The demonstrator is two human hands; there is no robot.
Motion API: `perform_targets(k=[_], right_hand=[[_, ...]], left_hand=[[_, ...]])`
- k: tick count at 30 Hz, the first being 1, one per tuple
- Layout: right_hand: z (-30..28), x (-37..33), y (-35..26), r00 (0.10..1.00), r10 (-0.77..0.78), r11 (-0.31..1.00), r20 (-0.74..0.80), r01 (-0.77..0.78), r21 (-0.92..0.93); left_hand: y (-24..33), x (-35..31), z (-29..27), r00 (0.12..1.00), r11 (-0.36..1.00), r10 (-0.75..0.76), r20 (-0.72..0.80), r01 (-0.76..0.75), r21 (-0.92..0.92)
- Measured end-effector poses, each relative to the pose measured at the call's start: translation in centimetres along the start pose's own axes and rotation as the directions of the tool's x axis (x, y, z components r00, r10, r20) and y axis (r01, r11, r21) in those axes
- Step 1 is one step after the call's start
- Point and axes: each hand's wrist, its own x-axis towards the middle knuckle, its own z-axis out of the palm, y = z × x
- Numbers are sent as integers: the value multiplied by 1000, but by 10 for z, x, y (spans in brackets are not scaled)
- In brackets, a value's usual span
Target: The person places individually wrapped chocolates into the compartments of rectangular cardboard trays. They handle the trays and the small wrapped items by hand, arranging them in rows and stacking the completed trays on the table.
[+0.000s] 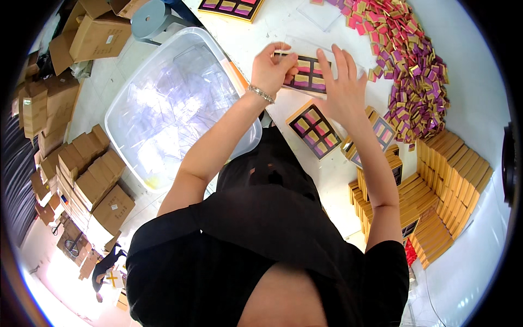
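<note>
A dark tray point(310, 74) with pink, purple and gold pieces in its compartments lies on the white table between my hands. My left hand point(271, 70) is closed at the tray's left end, its fingers curled in and the thumb bent over them; what they grip, if anything, is hidden. Over the right end hovers or rests my right hand point(344, 90), open, fingers stretched out and apart. A thin clear plastic cover point(305, 44) shows along the tray's far side, partly behind my hands. Nearer me lies another gold-edged tray point(315, 131) with similar coloured pieces.
To the left stands a clear plastic tub point(117, 117) of transparent covers. Loose gold, pink and purple pieces point(417, 82) are heaped at right, above stacked gold-edged boxes point(455, 180). A filled tray point(231, 7) lies at the far edge. Cardboard boxes point(103, 38) and a grey stool point(150, 20) stand left.
</note>
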Motion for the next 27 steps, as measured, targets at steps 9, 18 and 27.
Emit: perform_targets(k=[9,18,27], right_hand=[[105,4,33,983,-52,992,178,30,123],[115,13,37,987,-73,994,142,60,93],[110,27,45,983,-33,999,183,27,36]], left_hand=[[-119,45,-45,937,906,188,-295,-50,420],[-84,48,-18,959,817,154,-237,11,577],[-66,65,-20,971,780,104,-215,54,623]])
